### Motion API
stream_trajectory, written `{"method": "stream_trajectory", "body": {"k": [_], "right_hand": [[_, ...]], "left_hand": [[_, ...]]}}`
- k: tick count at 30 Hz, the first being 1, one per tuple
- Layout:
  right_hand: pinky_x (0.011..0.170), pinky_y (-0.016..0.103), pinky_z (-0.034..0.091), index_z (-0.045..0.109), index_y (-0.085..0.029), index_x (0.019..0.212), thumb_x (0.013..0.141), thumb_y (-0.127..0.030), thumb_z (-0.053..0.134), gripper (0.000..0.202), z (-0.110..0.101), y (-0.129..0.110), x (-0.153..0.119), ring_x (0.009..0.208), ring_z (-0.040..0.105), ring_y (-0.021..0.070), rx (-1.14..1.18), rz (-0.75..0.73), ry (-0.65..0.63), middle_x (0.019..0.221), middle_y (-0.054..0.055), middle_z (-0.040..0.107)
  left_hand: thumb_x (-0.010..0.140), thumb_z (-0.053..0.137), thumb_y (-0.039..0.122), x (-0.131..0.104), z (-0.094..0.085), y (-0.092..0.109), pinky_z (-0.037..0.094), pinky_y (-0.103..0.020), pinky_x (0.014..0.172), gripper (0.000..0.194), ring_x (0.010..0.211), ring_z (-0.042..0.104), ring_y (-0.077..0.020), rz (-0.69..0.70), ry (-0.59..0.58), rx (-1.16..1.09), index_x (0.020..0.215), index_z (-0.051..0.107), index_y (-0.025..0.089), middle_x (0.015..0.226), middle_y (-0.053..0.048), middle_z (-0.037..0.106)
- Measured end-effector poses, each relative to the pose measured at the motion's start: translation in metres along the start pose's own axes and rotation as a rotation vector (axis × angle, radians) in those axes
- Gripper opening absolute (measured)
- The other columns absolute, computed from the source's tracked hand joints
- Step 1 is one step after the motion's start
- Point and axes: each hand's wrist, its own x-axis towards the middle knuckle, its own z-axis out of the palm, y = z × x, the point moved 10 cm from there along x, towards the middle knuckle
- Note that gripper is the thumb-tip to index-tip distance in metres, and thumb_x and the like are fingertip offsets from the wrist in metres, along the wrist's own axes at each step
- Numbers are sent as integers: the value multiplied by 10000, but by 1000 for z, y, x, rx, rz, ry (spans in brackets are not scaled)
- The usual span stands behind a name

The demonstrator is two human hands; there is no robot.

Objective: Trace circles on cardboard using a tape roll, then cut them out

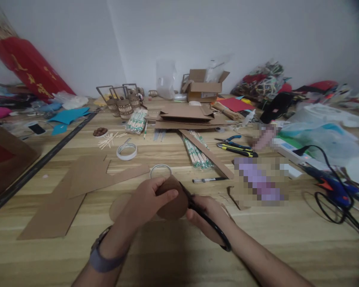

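Note:
My left hand grips a round piece of brown cardboard, thumb on top and the other fingers out of sight beneath it. Black-handled scissors are in my right hand, with their dark blades against the right edge of that cardboard round. Another cardboard disc lies on the table, partly covered by my left hand. Just beyond my hands is a thin ring, and a roll of white tape rests farther left.
Cut cardboard sheets lie at left. Bundled sticks, a pen, a yellow utility knife and blue-handled pliers are ahead. A blue glue gun with a looping cord lies right. Small woven baskets and a cardboard box stand behind.

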Motion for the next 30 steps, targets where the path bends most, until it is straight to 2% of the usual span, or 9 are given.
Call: {"method": "stream_trajectory", "body": {"k": [4,8,14,19,27,30], "right_hand": [[465,242,266,484,-206,668,795,-939,350,756,4,3,-1,536,357,133,-15,22,-62,590,-14,411],[461,245,206,383,-224,609,728,-1008,286,798,6,7,-2,527,282,116,-45,43,-98,568,-34,328],[481,249,205,390,-220,626,710,-1023,267,817,9,7,-3,551,293,122,-7,66,-139,588,-35,333],[496,250,225,410,-211,636,768,-973,329,777,9,3,-4,565,304,122,46,37,-129,604,-35,344],[503,255,242,410,-213,641,769,-967,350,767,9,-1,-4,572,299,125,71,0,-123,618,-34,348],[501,256,227,414,-211,641,772,-962,358,765,10,4,-4,573,302,127,47,14,-123,619,-32,351]], "left_hand": [[802,766,382,-4,16,-12,503,-279,683,219,837,701,-247,24,-156,1,952,794,224,932,-36,805],[835,752,353,-4,20,-14,518,-311,774,201,928,721,-267,41,-190,-31,993,794,235,937,-34,813],[846,733,334,-5,25,-11,518,-365,905,239,1034,721,-293,75,-256,-14,1056,776,228,1079,-34,814],[830,741,371,-6,25,-14,530,-382,879,258,1017,728,-316,58,-248,-25,1039,782,226,1050,-43,819],[833,748,367,-4,24,-16,522,-414,907,262,1049,720,-344,54,-231,-37,1052,786,228,1085,-62,813],[846,740,343,-4,26,-14,514,-408,930,268,1072,717,-334,73,-257,-65,1094,786,251,1081,-44,815]]}}
